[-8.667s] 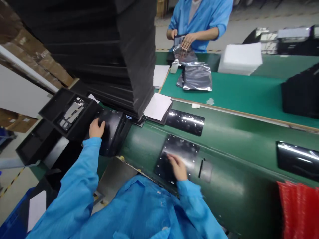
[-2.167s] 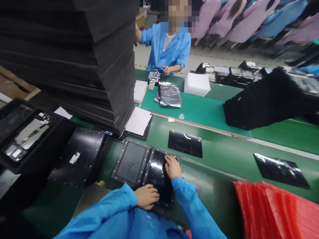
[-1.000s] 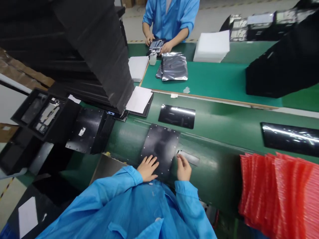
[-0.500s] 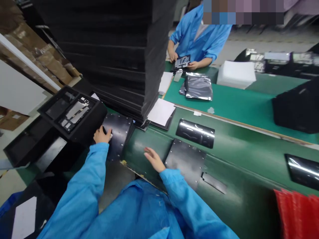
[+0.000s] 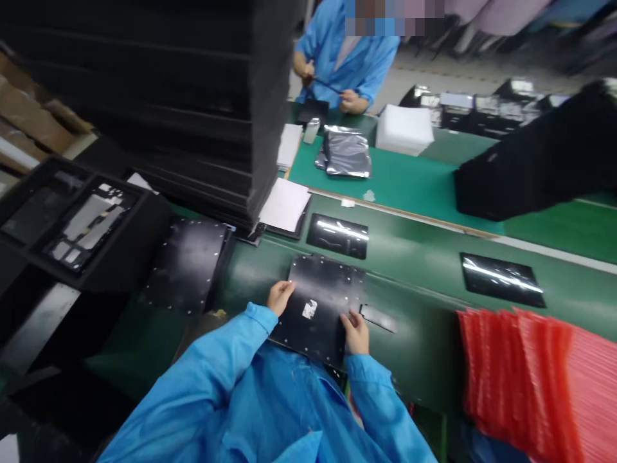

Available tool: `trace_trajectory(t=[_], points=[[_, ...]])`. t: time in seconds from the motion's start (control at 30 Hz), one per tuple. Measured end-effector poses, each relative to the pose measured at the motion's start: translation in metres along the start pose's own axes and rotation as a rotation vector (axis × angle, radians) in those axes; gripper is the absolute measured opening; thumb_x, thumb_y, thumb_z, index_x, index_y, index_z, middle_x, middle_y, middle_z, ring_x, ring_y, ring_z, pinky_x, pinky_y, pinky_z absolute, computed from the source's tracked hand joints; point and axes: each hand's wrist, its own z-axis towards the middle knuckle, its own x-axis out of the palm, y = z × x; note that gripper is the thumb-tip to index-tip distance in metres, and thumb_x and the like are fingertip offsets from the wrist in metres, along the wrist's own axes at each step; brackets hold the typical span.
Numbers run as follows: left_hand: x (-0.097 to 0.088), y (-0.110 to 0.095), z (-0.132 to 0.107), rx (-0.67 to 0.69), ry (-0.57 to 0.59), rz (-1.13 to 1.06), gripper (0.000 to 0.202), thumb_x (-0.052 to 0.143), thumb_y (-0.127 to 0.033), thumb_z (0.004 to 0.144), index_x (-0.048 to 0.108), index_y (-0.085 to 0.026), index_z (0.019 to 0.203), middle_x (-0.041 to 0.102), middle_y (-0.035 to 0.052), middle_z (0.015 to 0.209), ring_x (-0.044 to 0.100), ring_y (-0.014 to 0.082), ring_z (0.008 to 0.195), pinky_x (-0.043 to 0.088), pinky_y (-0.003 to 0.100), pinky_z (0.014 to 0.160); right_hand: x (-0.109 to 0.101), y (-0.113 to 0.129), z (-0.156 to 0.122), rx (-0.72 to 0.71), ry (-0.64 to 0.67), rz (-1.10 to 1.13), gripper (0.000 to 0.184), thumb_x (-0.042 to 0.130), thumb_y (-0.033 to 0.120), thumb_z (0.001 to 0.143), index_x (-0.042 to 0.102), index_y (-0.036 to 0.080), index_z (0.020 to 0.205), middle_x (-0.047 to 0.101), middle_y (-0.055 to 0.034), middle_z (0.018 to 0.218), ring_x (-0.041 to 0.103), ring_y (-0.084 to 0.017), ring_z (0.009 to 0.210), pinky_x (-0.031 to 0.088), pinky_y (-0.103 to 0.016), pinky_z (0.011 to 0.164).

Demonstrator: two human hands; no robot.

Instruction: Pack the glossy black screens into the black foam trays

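In front of me is a black panel with small bright dots along its edges and a torn white patch on its face. My left hand grips its left edge, thumb on top. On its right edge my right hand is closed with bent fingers. The panel lies over or just above another dark plate, and I cannot tell whether they touch. To the left, more dotted black panels rest at the bench edge. A small dark strip lies right of my right hand.
A tall black stack rises at the left behind black trays holding device parts. Glossy black screens lie farther back. Red bubble bags are at the right. A co-worker in blue handles a thin dark item across the bench.
My left hand has left the panels on the left and moved right to the dotted panel before me. My right hand has closed on its other edge. The view has turned right.
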Motion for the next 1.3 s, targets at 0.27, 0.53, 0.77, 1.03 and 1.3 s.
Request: trace_trajectory(t=[0.27,0.53,0.77,1.03,1.3], points=[[0.083,-0.017,-0.011,0.215,0.102,0.46,0.032,0.065,-0.029,0.073,0.065,-0.018,0.102,0.057,0.012,0.124,0.046,0.028,0.124,0.029,0.043,0.11,-0.1,-0.001,0.048,-0.27,0.035,-0.225,0.064,0.057,0.057,0.073,0.057,0.015,0.121,0.059,-0.0165,0.123,0.055,-0.032,0.112,0.044,-0.048,0.093],[0.17,-0.004,-0.056,0.217,0.405,1.352,0.105,0.068,-0.058,0.066,0.018,-0.017,0.149,0.001,0.0176,0.156,-0.008,0.0452,0.139,0.001,0.071,0.104,-0.12,-0.03,0.079,-0.532,0.309,-0.884,0.046,0.053,0.04,0.084,0.054,0.011,0.119,0.058,-0.0194,0.121,0.051,-0.032,0.111,0.038,-0.044,0.092],[0.171,-0.004,-0.057,0.21,0.399,1.426,0.117,0.071,-0.063,0.059,0.015,-0.014,0.149,0.0,0.0203,0.155,-0.009,0.0473,0.138,-0.002,0.072,0.103,-0.099,0.031,0.068,-0.586,0.605,-1.149,0.035,0.053,0.022,0.08,0.056,0.013,0.113,0.061,-0.0161,0.106,0.056,-0.029,0.099,0.038,-0.037,0.082],[0.173,-0.026,-0.074,0.139,0.167,1.063,0.105,0.069,-0.026,0.058,0.017,-0.017,0.149,0.003,0.0161,0.156,-0.005,0.0407,0.141,0.004,0.062,0.111,-0.119,0.038,0.1,-0.562,0.717,-1.088,0.045,0.057,0.026,0.076,0.055,0.015,0.12,0.062,-0.0128,0.117,0.058,-0.027,0.1,0.046,-0.034,0.081],[-0.053,-0.082,-0.007,-0.054,0.211,0.381,0.077,0.069,-0.037,0.062,0.046,-0.016,0.133,0.056,0.0109,0.13,0.049,0.0321,0.123,0.038,0.044,0.105,-0.116,0.017,0.031,-0.725,0.577,-1.051,0.057,0.047,0.037,0.086,0.039,0.019,0.14,0.031,-0.0145,0.15,0.062,-0.029,0.092,0.053,-0.041,0.072]])
